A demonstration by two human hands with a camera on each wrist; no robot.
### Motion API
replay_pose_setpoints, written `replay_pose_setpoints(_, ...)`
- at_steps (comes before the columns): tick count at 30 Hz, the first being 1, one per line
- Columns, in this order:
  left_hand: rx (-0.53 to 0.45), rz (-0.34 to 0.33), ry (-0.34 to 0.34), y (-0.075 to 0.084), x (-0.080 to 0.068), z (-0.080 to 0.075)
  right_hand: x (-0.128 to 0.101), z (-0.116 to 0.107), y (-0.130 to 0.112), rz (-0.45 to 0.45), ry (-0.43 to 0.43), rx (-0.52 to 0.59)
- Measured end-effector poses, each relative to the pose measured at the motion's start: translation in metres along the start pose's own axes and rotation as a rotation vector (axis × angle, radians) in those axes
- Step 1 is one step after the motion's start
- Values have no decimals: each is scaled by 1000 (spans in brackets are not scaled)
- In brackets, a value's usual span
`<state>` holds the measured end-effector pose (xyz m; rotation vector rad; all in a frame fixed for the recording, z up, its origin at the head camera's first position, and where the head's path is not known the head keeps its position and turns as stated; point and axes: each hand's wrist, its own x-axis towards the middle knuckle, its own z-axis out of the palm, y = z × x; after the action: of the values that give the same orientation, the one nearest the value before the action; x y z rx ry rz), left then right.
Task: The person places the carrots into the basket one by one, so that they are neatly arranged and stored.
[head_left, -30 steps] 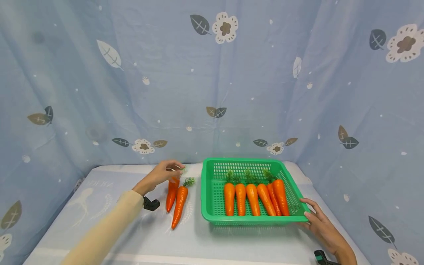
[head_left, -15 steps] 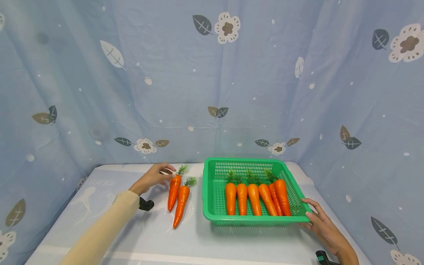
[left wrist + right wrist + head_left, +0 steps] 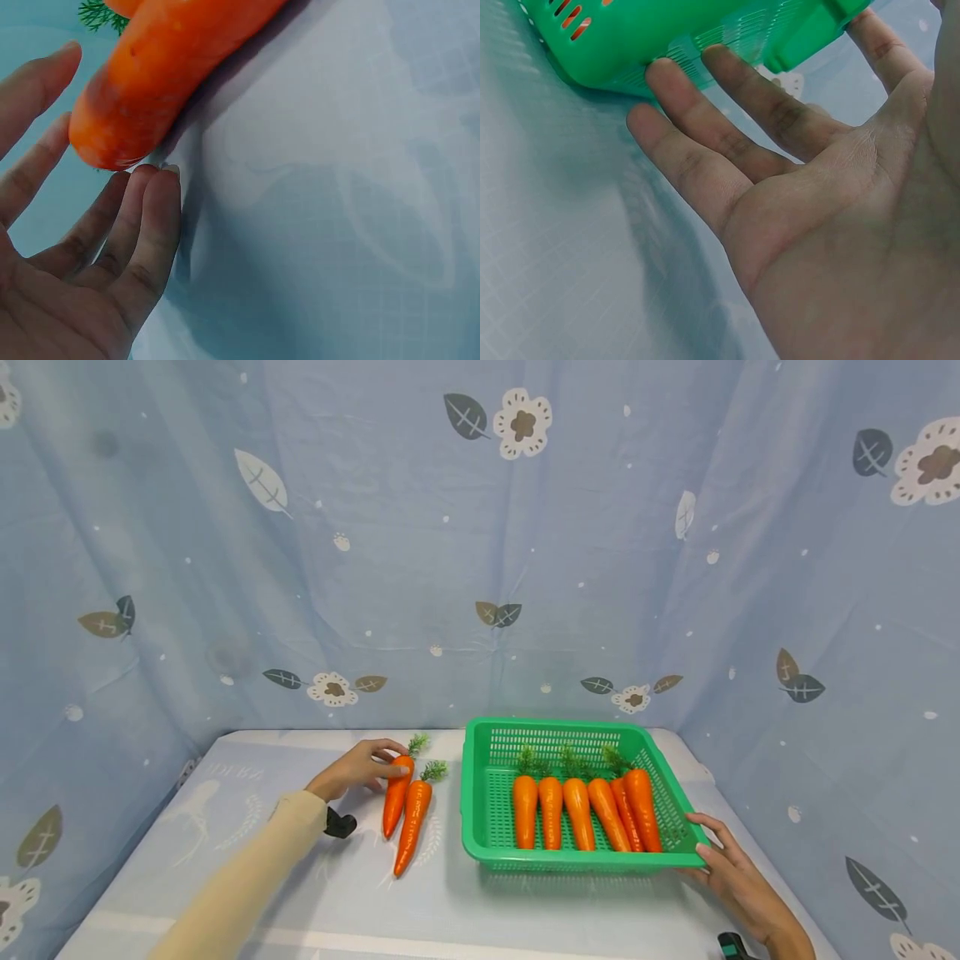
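Two orange carrots with green tops lie side by side on the white table left of the basket. My left hand (image 3: 358, 768) is at the top end of the left carrot (image 3: 397, 797), its thumb and fingers spread around that end. In the left wrist view the thumb stands apart from this carrot (image 3: 142, 97), with fingertips close beside its blunt end. The other carrot (image 3: 412, 828) lies untouched to the right. My right hand (image 3: 738, 877) holds the front right corner of a green plastic basket (image 3: 585, 860), thumb at the rim and several fingers against its underside.
Several carrots (image 3: 577, 814) lie in a row inside the basket, tops toward the back, with bare basket floor at their left. A blue patterned curtain (image 3: 420, 568) hangs behind and at both sides of the white table (image 3: 360, 902).
My left hand drew back left from the left carrot's green top, then came back right to its upper end. My right hand stays at the basket's corner.
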<state>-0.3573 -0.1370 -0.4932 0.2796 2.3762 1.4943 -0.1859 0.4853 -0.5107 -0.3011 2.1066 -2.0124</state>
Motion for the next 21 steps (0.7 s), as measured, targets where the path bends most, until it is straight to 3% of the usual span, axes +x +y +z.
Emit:
replay_pose_setpoints(13, 89, -12, 25, 1, 6, 7, 0, 2, -3, 12, 17, 22)
replay_pose_setpoints(21, 83, -20, 44, 1, 5, 7, -1, 5, -4, 47, 53, 2)
